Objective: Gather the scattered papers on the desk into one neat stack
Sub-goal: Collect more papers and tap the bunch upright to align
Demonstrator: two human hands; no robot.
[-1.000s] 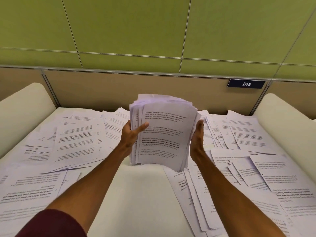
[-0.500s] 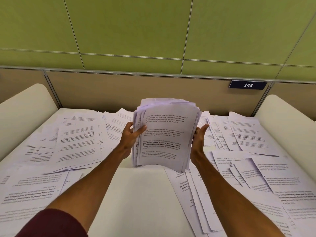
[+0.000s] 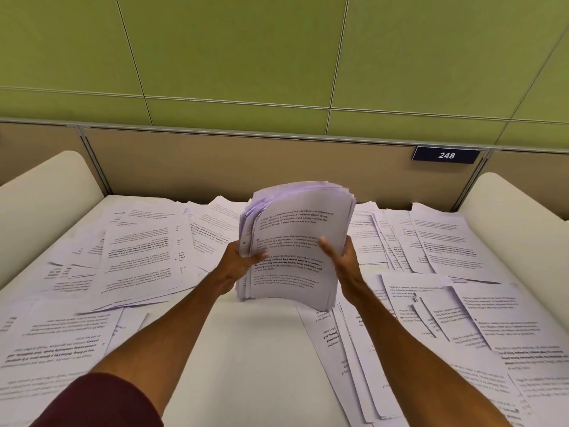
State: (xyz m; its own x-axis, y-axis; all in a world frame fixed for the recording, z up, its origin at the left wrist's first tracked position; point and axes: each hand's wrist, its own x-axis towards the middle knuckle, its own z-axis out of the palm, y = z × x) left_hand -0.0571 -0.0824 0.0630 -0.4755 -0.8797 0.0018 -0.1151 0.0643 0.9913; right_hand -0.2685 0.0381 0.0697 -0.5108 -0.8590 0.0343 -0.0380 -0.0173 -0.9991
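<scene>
A thick stack of printed papers (image 3: 295, 238) stands upright on its bottom edge at the middle of the white desk (image 3: 255, 359). My left hand (image 3: 238, 261) grips its left side, thumb across the front sheet. My right hand (image 3: 343, 257) grips the right side, thumb on the front and fingers behind. The top of the stack bows slightly and its edges are uneven. Loose printed sheets lie scattered on the left (image 3: 135, 260) and on the right (image 3: 443, 241) of the desk.
A bare strip of white desk runs from the stack toward me. Cream rounded side panels rise at the left (image 3: 46, 192) and right (image 3: 520, 220). A tan partition with a "248" plate (image 3: 446, 155) closes the back, under a green wall.
My right hand has closed on the stack's right edge, thumb now on the front sheet. The stack has straightened a little and still stands on the desk.
</scene>
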